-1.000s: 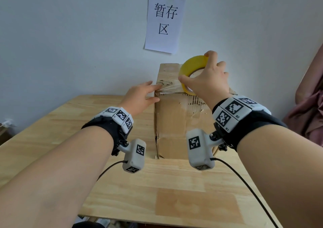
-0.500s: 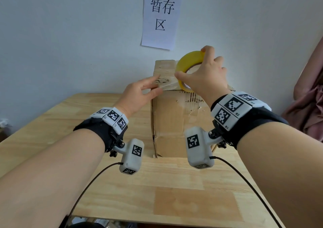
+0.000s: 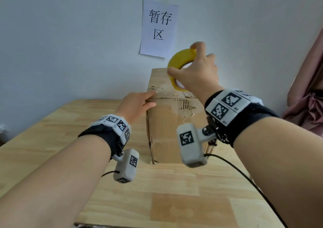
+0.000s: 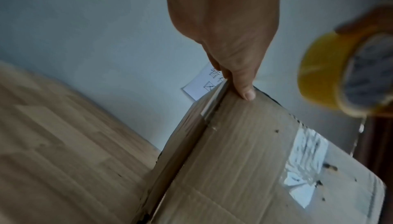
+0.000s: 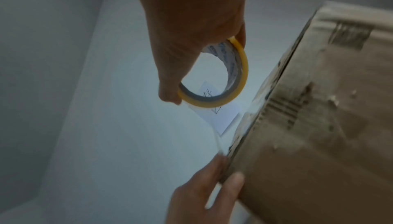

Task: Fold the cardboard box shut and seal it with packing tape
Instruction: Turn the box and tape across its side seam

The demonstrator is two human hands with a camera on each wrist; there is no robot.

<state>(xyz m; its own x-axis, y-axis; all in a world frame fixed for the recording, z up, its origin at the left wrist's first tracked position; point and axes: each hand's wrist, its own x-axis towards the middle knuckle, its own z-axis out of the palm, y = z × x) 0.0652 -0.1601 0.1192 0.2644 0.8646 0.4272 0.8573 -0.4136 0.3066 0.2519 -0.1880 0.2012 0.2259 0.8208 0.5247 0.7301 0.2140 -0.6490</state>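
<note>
Box (image 3: 174,122) stands upright on the wooden table (image 3: 52,140), near the wall (image 3: 70,35), flaps folded down on top. Worn cardboard, torn patches on the front face; a strip of clear tape already lies on that face, seen shiny in the left wrist view. Right hand (image 3: 197,73) holds the yellow tape roll (image 3: 181,58) above the box top, raised clear of it: thumb on the outer rim at the near side, index finger over the far rim, the other fingers curled behind. Roll stands on edge, its hole facing the person. A length of clear tape (image 3: 161,89) runs from the bottom of the roll down and left to the box's top left edge; it is taut and hard to see against the cardboard. Left hand (image 3: 136,105) is at that top left corner, fingers fairly straight, index finger pressing the tape end onto the top edge, thumb against the side face just below. Left wrist view shows the thumb (image 4: 244,86) flat on the cardboard at the corner fold. Both wrists wear black bands with white marker blocks and a hanging camera. A white paper sign (image 3: 159,30) with black characters is stuck on the wall behind the box. Pink cloth (image 3: 309,96) hangs at the far right
</note>
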